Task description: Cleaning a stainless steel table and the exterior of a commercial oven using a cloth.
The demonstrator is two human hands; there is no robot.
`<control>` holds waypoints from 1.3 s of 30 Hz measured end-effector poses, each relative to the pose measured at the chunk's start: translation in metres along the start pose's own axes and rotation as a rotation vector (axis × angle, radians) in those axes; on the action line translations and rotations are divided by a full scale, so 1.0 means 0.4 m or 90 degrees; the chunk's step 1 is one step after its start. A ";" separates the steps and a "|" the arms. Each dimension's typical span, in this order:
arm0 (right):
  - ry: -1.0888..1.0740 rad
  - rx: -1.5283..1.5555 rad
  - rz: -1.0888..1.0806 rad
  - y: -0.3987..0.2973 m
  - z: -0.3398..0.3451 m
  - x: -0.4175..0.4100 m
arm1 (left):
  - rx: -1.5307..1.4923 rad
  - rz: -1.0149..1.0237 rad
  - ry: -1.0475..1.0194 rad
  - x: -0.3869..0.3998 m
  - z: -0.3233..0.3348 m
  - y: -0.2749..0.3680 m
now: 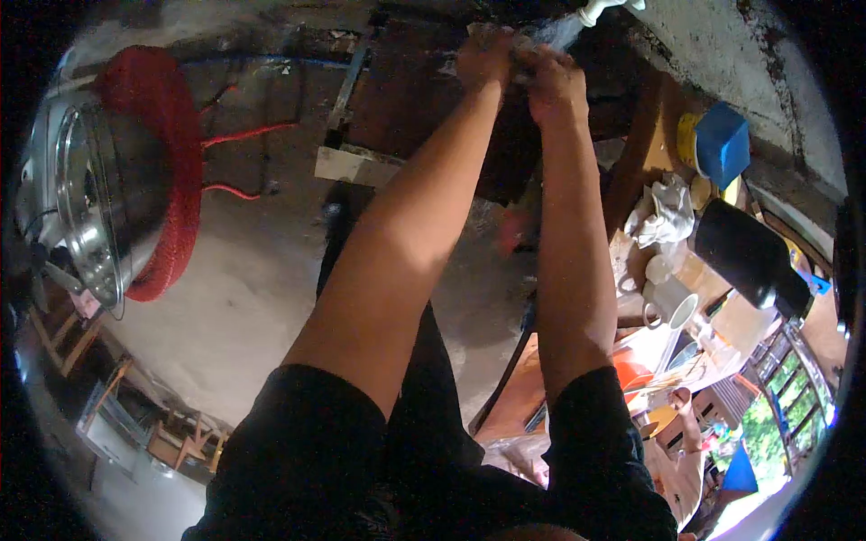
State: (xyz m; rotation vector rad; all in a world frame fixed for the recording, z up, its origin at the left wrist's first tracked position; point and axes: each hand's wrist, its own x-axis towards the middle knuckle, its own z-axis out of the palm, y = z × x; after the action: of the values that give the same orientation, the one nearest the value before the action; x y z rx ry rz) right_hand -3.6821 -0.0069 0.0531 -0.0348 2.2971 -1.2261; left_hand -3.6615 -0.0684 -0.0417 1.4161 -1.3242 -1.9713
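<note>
Both arms stretch out ahead of me towards the dim top of the picture. My left hand (484,57) and my right hand (558,84) are close together, fingers bent and blurred. Above and right of them a white tap (599,10) juts in, and a stream of water (560,32) falls from it towards my right hand. Something wet or pale shows between the fingers, but blur and shadow hide whether either hand holds it. Below the hands lies a dark brown surface (406,88) with a pale block (355,167) at its near corner.
A red stool (183,223) at the left bears a steel basin (128,182). Along the right are a white mug (670,303), a black container (741,247), a crumpled white bag (663,213) and a blue box (722,145). Another person's arm (689,426) shows lower right.
</note>
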 end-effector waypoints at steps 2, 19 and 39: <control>0.125 0.207 0.186 -0.152 0.109 -0.060 | 0.104 -0.015 0.048 0.129 -0.065 0.052; -0.197 0.721 -0.044 0.029 0.062 0.123 | 0.413 0.323 0.024 0.002 0.042 0.115; -0.004 -0.715 -0.221 0.064 0.067 0.272 | 0.544 0.197 -0.088 0.054 0.003 0.042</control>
State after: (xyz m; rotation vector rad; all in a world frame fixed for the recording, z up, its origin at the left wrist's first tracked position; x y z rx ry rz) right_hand -3.7577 -0.0410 -0.0265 -0.8429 2.7280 0.0849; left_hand -3.6754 -0.0918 -0.0386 1.2646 -2.4550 -1.3525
